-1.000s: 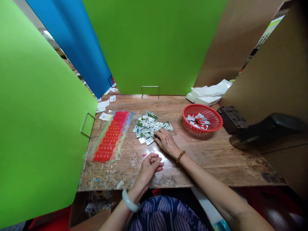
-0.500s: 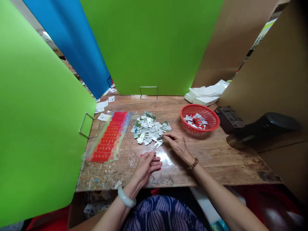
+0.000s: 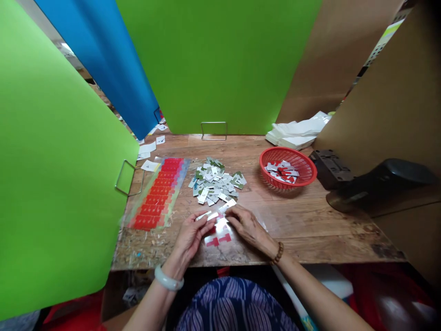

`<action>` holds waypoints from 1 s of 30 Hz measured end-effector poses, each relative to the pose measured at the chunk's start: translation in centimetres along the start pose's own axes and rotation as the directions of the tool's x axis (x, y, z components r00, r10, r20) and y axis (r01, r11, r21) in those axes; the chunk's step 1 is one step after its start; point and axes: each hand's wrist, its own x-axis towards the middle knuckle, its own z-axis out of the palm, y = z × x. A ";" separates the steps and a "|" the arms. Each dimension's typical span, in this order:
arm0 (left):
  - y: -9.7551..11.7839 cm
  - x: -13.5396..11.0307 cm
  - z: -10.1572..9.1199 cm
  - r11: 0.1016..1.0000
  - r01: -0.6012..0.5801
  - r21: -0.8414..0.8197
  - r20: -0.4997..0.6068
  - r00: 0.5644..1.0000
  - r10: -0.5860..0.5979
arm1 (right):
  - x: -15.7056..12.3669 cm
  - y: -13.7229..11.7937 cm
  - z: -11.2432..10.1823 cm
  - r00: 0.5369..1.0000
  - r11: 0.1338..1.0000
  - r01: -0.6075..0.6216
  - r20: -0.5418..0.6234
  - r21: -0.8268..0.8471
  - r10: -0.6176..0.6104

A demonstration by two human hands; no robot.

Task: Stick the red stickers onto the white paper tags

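Note:
A small slotted metal plate [image 3: 207, 216] is pinched between the thumb and fingers of my left hand [image 3: 191, 235]. Just to its right, my right hand [image 3: 247, 228] has its fingers curled together at the edge of a clear sheet with red stickers [image 3: 225, 237]; what its fingertips hold, if anything, is hidden. This sheet lies on the table below both hands. Beyond the fingers, another metal plate [image 3: 227, 205] lies at the near edge of a loose pile of metal plates [image 3: 214, 180], some silvery, some greenish.
Larger sheets of red stickers [image 3: 155, 197] lie at left. At right stands a red plastic basket [image 3: 303, 180] containing plates with red on them, beside a dark metal tool [image 3: 372, 186]. White papers [image 3: 299, 131] are stacked behind. Green panels [image 3: 220, 64] border the wooden table [image 3: 303, 230].
My left hand has moved left and now shows a plate in its fingers. My right hand has come down from the pile to the clear sheet, whose red stickers are now more exposed.

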 end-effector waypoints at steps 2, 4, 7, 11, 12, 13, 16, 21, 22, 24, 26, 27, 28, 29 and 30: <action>-0.4 0.2 -0.6 0.999 -0.030 0.012 -0.049 0.998 0.030 | 0.1 0.3 0.6 0.999 0.992 0.039 0.026 -0.118 -0.036; -1.0 0.4 -1.0 0.999 -0.038 0.022 -0.078 0.996 0.040 | 0.3 0.5 1.1 0.998 0.978 0.055 -0.001 -0.204 -0.056; -1.8 0.5 -1.5 0.999 -0.030 0.023 -0.084 0.996 0.032 | 0.5 0.6 1.6 0.991 0.947 0.090 -0.064 -0.308 -0.115; -1.9 0.5 -1.5 1.000 -0.023 0.018 -0.086 0.996 0.024 | 0.7 0.3 2.1 0.988 0.932 0.089 -0.086 -0.352 -0.126; -1.8 0.5 -1.5 1.000 -0.018 0.019 -0.089 0.996 0.020 | 0.7 0.2 2.3 0.990 0.937 0.072 -0.090 -0.342 -0.110; -1.8 0.5 -1.4 1.000 -0.014 0.020 -0.091 0.996 0.015 | 0.8 0.0 2.4 0.991 0.942 0.057 -0.093 -0.331 -0.092; -1.7 0.5 -1.5 1.000 -0.002 0.020 -0.098 0.995 0.004 | 0.9 -0.3 2.8 0.994 0.950 0.030 -0.091 -0.311 -0.061; -1.8 0.6 -1.7 1.000 -0.001 0.013 -0.077 0.997 0.002 | 1.0 -0.4 3.2 0.993 0.962 -0.005 -0.113 -0.273 -0.027; -1.8 0.6 -1.7 1.000 -0.004 0.011 -0.073 0.997 0.005 | 1.0 -0.5 3.2 0.992 0.965 -0.006 -0.122 -0.263 -0.027; -1.8 0.6 -1.7 1.000 -0.007 0.007 -0.071 0.997 0.008 | 0.9 -0.6 3.2 0.992 0.969 0.002 -0.123 -0.247 -0.034; -1.8 0.5 -1.7 1.000 -0.009 0.006 -0.070 0.998 0.010 | 0.8 -0.7 3.2 0.993 0.971 0.020 -0.110 -0.239 -0.048; -1.8 0.5 -1.7 1.000 -0.010 0.007 -0.070 0.998 0.010 | 0.7 -0.7 3.2 0.993 0.971 0.025 -0.105 -0.238 -0.051; -1.8 0.5 -1.7 1.000 -0.009 0.009 -0.070 0.997 0.010 | 0.6 -0.6 3.2 0.993 0.971 0.024 -0.103 -0.238 -0.050; -1.8 0.6 -1.7 1.000 -0.008 0.013 -0.069 0.998 0.009 | 0.6 -0.5 3.3 0.993 0.971 0.020 -0.105 -0.239 -0.046; -1.8 0.6 -1.8 1.000 -0.008 0.017 -0.067 0.998 0.009 | 0.5 -0.3 3.3 0.993 0.970 0.013 -0.107 -0.242 -0.040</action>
